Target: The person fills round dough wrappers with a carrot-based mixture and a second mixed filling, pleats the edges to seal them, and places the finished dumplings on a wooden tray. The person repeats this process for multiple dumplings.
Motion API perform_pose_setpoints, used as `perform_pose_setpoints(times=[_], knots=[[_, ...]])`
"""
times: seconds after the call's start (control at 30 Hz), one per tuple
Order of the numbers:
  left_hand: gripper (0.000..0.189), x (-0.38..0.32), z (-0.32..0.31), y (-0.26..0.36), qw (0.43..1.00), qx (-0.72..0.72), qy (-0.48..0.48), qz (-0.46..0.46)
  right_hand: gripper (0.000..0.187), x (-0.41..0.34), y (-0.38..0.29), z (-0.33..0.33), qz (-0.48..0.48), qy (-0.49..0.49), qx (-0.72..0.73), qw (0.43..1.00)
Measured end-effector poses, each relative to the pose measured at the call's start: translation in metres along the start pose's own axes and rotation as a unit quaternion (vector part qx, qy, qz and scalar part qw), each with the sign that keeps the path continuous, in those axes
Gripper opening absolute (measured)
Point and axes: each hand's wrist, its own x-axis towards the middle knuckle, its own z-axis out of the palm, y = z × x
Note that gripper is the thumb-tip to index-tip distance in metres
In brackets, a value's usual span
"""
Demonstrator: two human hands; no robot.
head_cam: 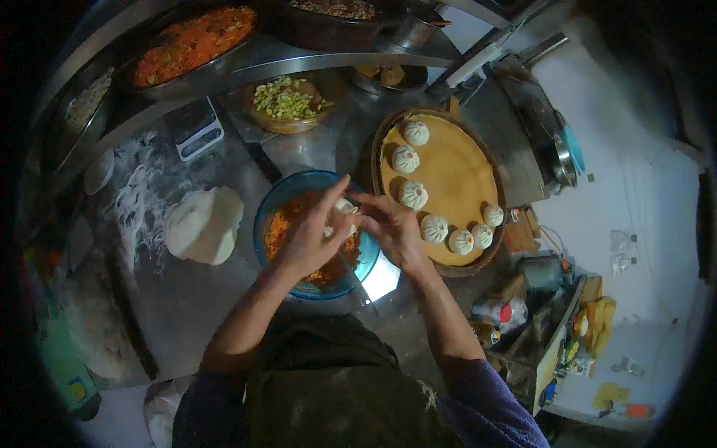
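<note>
Above a blue bowl (259, 224) of orange-red filling (275, 232), my left hand (311, 241) cups a small piece of white dough (345, 206), a bun being shaped. The fingertips of my right hand (400, 232) meet its right side and pinch at the edge. Much of the bun is hidden by my fingers, which are slightly blurred. A utensil with a thin handle (358, 285) leans over the bowl's front rim. Right of my hands stands a round steamer tray (459, 168) with a yellowish liner, where several pleated buns (413, 195) sit along the left and front edge.
A lump of dough (204, 225) lies on the floured metal table (185, 319) at left, near a white-handled scraper (200, 140). Behind are a bowl of chopped green vegetables (288, 101) and a raised shelf (336, 60) with a pan of red filling (196, 47). A cluttered rack (538, 336) stands right.
</note>
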Motion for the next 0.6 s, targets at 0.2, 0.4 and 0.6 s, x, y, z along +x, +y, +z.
perform_pose_setpoints(times=[0.2,0.4,0.6], knots=[[0.061,0.001,0.02,-0.002,0.847,-0.498,0.122,-0.142,0.014,0.001,-0.021,0.003,0.06,0.014,0.107,0.992],[0.058,-0.002,0.008,-0.019,0.917,-0.35,0.026,-0.189,0.018,-0.004,-0.029,-0.008,-0.077,-0.01,-0.084,0.993],[0.072,0.006,-0.005,-0.001,0.935,-0.331,-0.051,-0.116,0.021,-0.003,-0.029,-0.013,-0.194,0.004,-0.116,0.974]])
